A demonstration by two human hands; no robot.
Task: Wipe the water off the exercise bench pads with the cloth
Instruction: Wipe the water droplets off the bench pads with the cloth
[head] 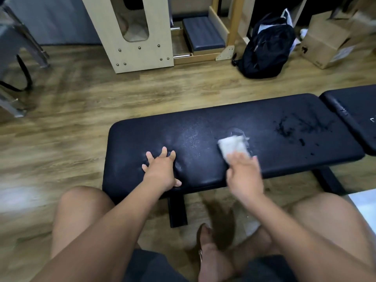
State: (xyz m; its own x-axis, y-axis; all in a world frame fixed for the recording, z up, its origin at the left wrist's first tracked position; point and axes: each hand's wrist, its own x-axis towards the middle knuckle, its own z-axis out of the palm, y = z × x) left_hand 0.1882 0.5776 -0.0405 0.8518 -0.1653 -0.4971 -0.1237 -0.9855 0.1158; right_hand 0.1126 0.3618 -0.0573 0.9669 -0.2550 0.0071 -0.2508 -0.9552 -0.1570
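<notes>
A long black bench pad [203,127] lies across the middle of the view, with a second black pad [354,110] beside it at the right edge. Water drops and streaks [299,127] sit on the right part of the long pad. My right hand [244,176] presses a small white cloth [234,147] flat on the pad, left of the water; the hand and cloth are blurred. My left hand [160,169] rests on the pad's near left part, fingers spread, holding nothing.
Wooden floor surrounds the bench. A black backpack [266,47] and a cardboard box [325,41] stand at the back right. Pale wooden equipment [138,37] stands at the back centre. My bare knees and a foot are below the bench.
</notes>
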